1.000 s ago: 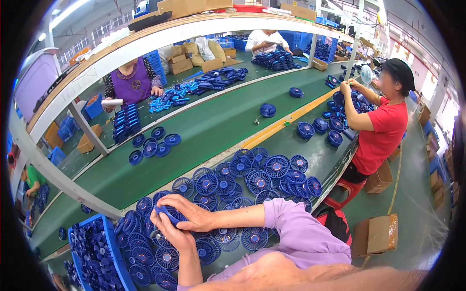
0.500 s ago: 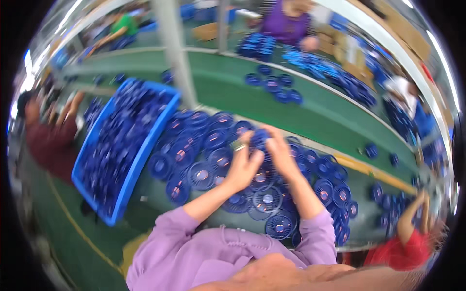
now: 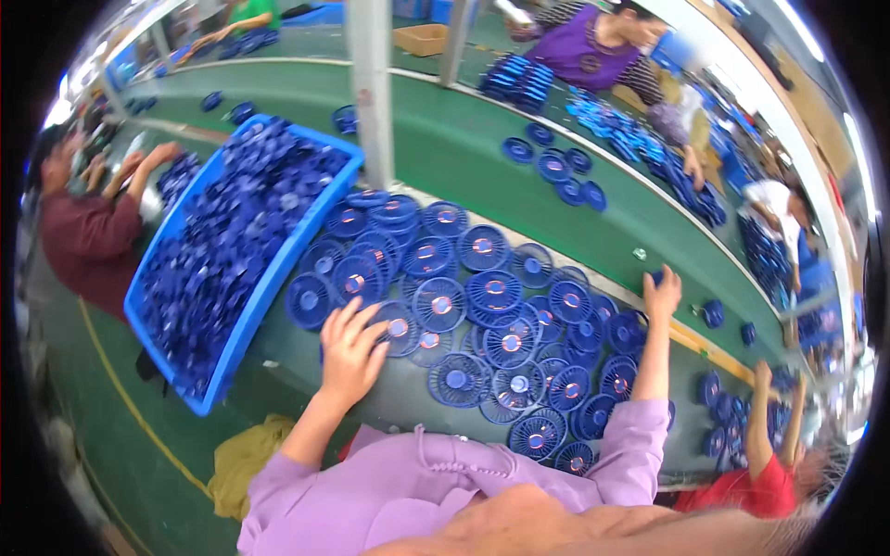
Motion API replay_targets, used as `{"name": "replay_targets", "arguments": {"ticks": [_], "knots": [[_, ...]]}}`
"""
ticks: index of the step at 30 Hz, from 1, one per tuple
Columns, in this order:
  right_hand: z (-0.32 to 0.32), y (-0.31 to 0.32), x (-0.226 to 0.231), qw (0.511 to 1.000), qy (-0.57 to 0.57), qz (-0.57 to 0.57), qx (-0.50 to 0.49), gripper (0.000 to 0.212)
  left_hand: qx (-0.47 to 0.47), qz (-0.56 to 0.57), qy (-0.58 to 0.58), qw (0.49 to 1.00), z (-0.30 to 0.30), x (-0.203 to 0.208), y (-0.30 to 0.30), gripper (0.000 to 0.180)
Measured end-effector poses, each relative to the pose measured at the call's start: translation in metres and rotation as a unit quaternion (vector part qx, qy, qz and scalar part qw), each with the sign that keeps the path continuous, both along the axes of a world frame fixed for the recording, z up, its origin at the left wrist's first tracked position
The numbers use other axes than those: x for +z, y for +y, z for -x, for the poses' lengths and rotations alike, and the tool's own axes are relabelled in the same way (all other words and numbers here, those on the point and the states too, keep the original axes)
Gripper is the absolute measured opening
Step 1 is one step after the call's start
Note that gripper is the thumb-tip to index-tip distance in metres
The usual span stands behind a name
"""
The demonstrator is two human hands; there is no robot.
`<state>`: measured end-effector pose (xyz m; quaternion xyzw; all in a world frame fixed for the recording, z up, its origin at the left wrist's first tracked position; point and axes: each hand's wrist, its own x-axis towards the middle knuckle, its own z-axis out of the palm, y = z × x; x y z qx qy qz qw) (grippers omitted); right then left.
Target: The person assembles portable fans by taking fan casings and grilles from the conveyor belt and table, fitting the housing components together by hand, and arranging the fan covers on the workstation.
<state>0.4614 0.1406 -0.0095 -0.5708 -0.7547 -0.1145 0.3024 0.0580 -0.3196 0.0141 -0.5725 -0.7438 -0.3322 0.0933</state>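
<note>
Many round blue plastic fan grilles [image 3: 511, 343] lie spread and overlapping on the green table in front of me. At the left side of this spread, my left hand [image 3: 350, 360] is open, fingers spread, over the edge of the grilles and holding nothing that I can see. My right hand [image 3: 662, 296] reaches out to the far right, by the edge of the green conveyor. Its fingers are closed round a blue plastic part [image 3: 658, 276], mostly hidden by the hand.
A light blue crate [image 3: 269, 298] heaped with small dark blue parts [image 3: 243, 243] stands at the left. Several blue parts [image 3: 554, 167] rest on the green conveyor [image 3: 445, 148] beyond a metal post [image 3: 371, 102]. Co-workers sit left, right and across the conveyor.
My hands were together over the grilles, on a round blue part. They have separated: the right went far right with a blue part, the left drew back to the left and opened.
</note>
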Motion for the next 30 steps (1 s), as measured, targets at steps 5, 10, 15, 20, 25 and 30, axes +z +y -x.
{"name": "replay_targets", "arguments": {"ticks": [5,10,15,20,25,30], "knots": [[0.070,-0.011,0.014,0.992,0.014,0.064,0.105,0.062,0.010,0.005,0.001,1.000,0.004,-0.015,0.004,0.029],[0.142,0.011,0.007,0.976,0.011,0.096,0.196,0.065,-0.017,0.005,-0.013,1.000,0.016,-0.014,0.026,0.027],[0.206,0.066,0.023,0.958,0.025,0.107,0.264,0.074,-0.023,0.022,-0.004,0.999,0.020,0.007,0.024,0.028],[0.262,0.131,0.000,0.974,-0.035,0.103,0.198,0.083,-0.111,0.082,0.055,0.989,0.068,-0.062,0.024,0.034],[0.287,0.139,0.003,0.962,-0.013,0.270,0.048,0.091,-0.390,0.009,0.506,0.769,0.136,-0.092,0.077,0.046],[0.284,0.140,-0.006,0.980,0.054,0.175,0.074,0.090,-0.212,0.122,0.065,0.967,0.040,-0.036,0.107,0.034]]}}
